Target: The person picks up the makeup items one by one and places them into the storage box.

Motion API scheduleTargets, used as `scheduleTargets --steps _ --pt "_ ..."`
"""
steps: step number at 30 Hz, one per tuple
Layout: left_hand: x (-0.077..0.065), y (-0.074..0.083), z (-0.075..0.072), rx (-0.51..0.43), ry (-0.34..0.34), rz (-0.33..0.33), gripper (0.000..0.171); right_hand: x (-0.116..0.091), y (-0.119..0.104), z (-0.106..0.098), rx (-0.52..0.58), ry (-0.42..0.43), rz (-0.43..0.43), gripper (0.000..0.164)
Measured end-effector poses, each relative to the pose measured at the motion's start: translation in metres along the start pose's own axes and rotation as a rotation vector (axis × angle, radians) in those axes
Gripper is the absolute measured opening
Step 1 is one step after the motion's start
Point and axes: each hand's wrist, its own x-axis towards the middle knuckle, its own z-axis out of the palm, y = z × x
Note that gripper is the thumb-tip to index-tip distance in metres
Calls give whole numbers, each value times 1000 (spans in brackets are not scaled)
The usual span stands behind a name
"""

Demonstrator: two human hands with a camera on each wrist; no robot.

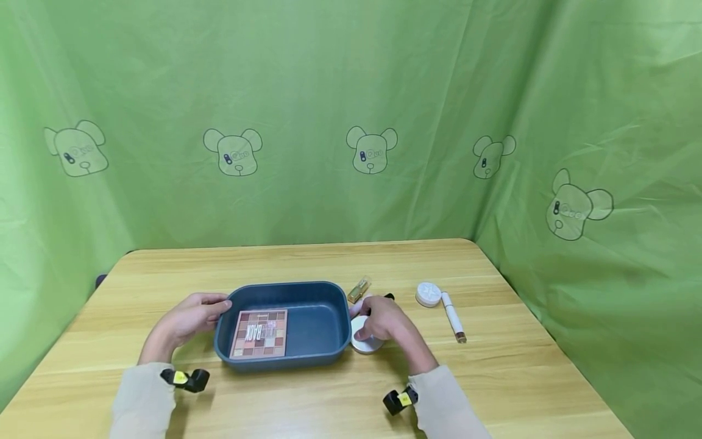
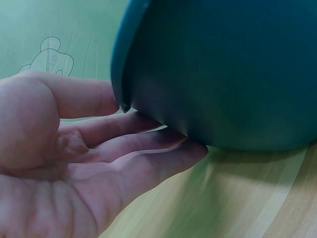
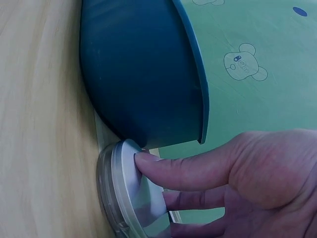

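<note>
On tray and round case — two hands.

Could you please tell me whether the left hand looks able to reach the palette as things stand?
Probably yes: the left hand is at the left end of the blue tray, where the palette lies uncovered inside; only the tray's wall stands between them.

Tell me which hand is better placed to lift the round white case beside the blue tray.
Probably the right hand: its fingers touch the white case, while the left hand touches the opposite end of the blue tray.
</note>
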Motion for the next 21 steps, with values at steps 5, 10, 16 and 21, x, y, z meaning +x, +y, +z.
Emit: scheduleTargets --steps 5,10,16,21 --pt "0 0 0 2 -1 4 57 0 1 -1 18 -2 -1 39" --pt "0 1 -1 6 -2 -1 57 2 2 -1 44 -8 0 38" --pt "0 0 -1 13 2 -2 56 2 3 -2 62 -8 -11 35" --pt "1 0 -1 13 0 1 56 2 5 -4 78 -16 -20 33"
